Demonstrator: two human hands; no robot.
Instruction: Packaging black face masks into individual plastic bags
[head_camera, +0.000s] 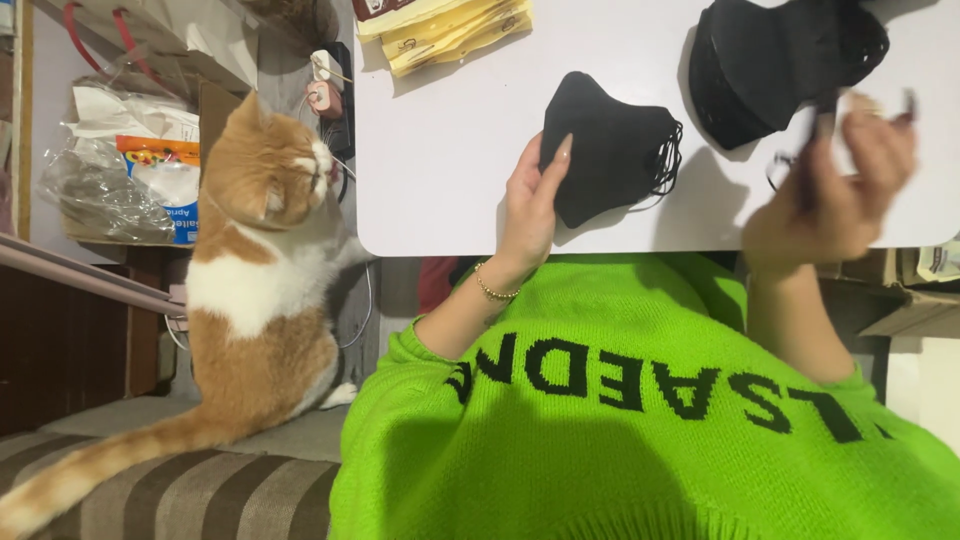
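Small mask stack (610, 145) sits right near the table's (450, 150) front edge, left hand (530, 205) fingers flat against its side. Right hand (835, 190) is blurred, pinched on a dark strap, just below the bigger pile (770, 60). Bare tabletop further left; cat (255, 290) past that edge.

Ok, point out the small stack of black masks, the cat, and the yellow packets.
small stack of black masks (612, 140), head view, middle of top mask.
cat (262, 290), head view, its back.
yellow packets (455, 30), head view, top packet.
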